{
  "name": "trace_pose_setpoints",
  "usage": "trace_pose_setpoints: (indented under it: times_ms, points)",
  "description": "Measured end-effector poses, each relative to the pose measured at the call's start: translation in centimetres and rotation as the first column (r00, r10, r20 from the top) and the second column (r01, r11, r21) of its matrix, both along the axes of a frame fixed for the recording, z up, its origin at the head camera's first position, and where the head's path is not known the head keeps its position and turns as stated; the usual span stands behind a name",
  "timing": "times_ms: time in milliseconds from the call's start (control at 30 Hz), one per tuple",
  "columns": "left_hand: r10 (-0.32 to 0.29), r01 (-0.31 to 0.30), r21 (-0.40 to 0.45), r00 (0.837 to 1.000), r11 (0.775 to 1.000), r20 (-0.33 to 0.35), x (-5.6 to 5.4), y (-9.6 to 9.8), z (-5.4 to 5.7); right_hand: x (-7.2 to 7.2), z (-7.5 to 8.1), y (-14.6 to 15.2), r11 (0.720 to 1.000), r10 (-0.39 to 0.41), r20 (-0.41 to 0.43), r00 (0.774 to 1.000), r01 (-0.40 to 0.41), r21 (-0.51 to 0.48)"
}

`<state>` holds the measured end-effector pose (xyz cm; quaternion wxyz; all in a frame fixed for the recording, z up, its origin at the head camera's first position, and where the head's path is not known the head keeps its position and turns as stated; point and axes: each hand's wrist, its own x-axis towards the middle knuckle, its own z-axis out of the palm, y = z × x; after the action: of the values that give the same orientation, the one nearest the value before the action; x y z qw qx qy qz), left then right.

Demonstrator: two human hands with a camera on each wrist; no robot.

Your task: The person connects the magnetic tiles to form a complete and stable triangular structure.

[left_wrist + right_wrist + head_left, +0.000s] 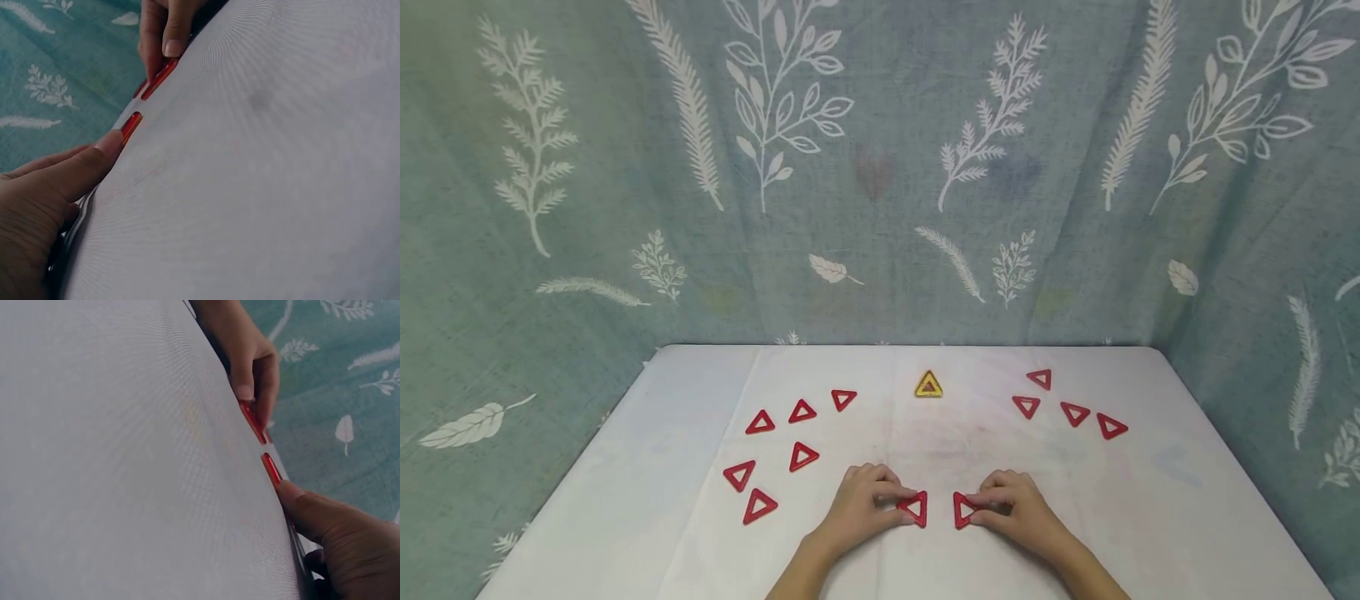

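Near the front middle of the white table, my left hand (867, 505) pinches a red triangle frame (922, 508) between thumb and fingers. A hand's breadth to the right, my right hand (1019, 510) pinches a second red triangle frame (958, 510) the same way. The two pieces lie low at the tabletop, flat sides facing each other across a narrow gap. In the left wrist view, the left thumb covers part of its red triangle (131, 127). The right wrist view shows the right thumb on its red triangle (270, 467).
Several red triangles (802, 456) lie spread on the left of the white table (880, 567). More red triangles (1075, 413) lie at the back right. A yellow triangle (928, 385) with a reddish centre sits at the back middle. A patterned green curtain (880, 275) hangs behind.
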<state>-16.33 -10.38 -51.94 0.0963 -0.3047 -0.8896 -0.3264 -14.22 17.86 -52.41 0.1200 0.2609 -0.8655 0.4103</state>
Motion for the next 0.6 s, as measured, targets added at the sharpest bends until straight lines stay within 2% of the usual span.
trace_pose_setpoints:
  times_ms: [133, 367, 600]
  points:
    - [0.002, -0.002, -0.017, 1.000, 1.000, 0.009, -0.2, 0.8, 0.1, 0.1, -0.1, -0.2, 1.000, -0.018, -0.004, 1.000, 0.019, 0.022]
    - [-0.044, 0.045, -0.052, 0.999, 0.998, 0.020, -0.4, 2.5, 0.1, 0.0, 0.1, -0.4, 0.997, -0.053, -0.012, 0.999, 0.054, 0.055]
    - [-0.039, 0.037, -0.035, 0.998, 0.999, -0.047, 0.0, 3.0, 0.1, 0.0, -0.1, -0.6, 0.997, -0.054, -0.071, 0.996, 0.058, 0.057]
